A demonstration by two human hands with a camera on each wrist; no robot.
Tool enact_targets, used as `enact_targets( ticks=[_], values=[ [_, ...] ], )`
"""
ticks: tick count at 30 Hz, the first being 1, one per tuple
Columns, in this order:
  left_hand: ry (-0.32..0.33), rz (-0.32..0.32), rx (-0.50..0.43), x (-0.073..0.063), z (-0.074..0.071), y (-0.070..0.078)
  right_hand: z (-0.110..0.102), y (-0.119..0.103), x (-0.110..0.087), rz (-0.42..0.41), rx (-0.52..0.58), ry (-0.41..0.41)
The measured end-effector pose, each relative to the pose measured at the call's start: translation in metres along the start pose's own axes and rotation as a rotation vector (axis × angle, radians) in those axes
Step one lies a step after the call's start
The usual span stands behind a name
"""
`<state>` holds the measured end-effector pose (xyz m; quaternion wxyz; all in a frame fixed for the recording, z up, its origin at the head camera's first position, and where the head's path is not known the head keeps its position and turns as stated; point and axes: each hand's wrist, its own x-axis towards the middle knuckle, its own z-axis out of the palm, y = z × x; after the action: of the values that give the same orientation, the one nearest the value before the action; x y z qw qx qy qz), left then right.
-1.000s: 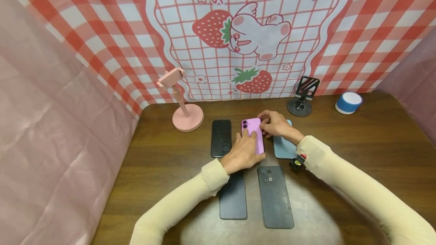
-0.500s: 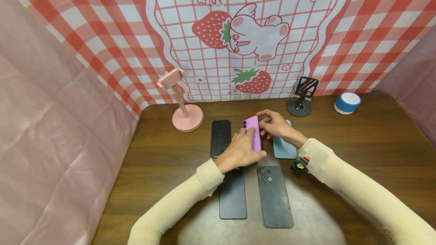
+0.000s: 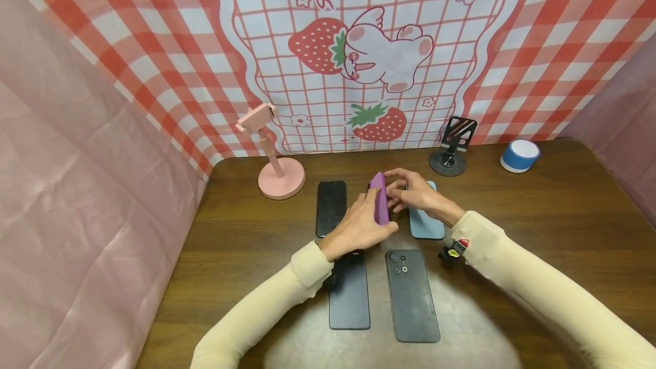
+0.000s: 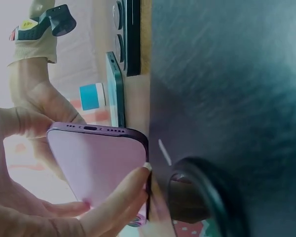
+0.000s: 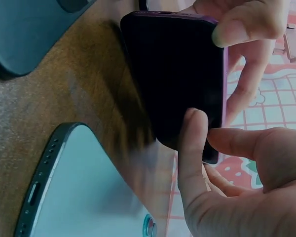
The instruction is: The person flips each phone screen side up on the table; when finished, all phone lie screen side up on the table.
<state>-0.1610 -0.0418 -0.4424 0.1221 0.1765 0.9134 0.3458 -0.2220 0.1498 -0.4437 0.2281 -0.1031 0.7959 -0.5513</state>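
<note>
A purple smartphone (image 3: 380, 201) stands tipped up on its long side, its back toward my left hand (image 3: 361, 224). That hand grips it, with the thumb at the bottom corner and the fingers across the back. At the upper end, my right hand (image 3: 416, 191) holds the phone's edge; in the right wrist view one finger (image 5: 191, 133) lies over the dark screen (image 5: 175, 74). A light blue phone (image 3: 426, 224) lies face down beneath the right hand and is partly hidden. On the left, a black phone (image 3: 331, 209) lies screen up.
Nearer the front lie a dark grey phone (image 3: 349, 295), partly under the left wrist, and another grey phone (image 3: 414, 300) with its cameras up. Behind stand a pink phone stand (image 3: 281, 178), a black folding stand (image 3: 448, 161) and a blue-and-white cylinder (image 3: 520, 156).
The purple phone has turned from lying flat, back up, to standing on its long side. Both hands stay around it; the left has shifted slightly left.
</note>
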Motion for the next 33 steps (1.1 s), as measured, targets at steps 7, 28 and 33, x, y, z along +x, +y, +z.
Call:
enact_targets(
  ticks=[7, 28, 33],
  values=[
    [0.009, 0.04, -0.074, 0.0, -0.002, -0.004, 0.001, 0.005, -0.002, 0.028, -0.001, -0.063],
    [0.023, 0.044, -0.279, -0.001, -0.018, -0.018, 0.008, 0.004, 0.001, 0.114, -0.038, -0.07],
    [0.016, 0.021, -0.278, -0.002, -0.022, -0.021, 0.01, 0.003, 0.002, 0.112, -0.069, -0.044]
  ],
)
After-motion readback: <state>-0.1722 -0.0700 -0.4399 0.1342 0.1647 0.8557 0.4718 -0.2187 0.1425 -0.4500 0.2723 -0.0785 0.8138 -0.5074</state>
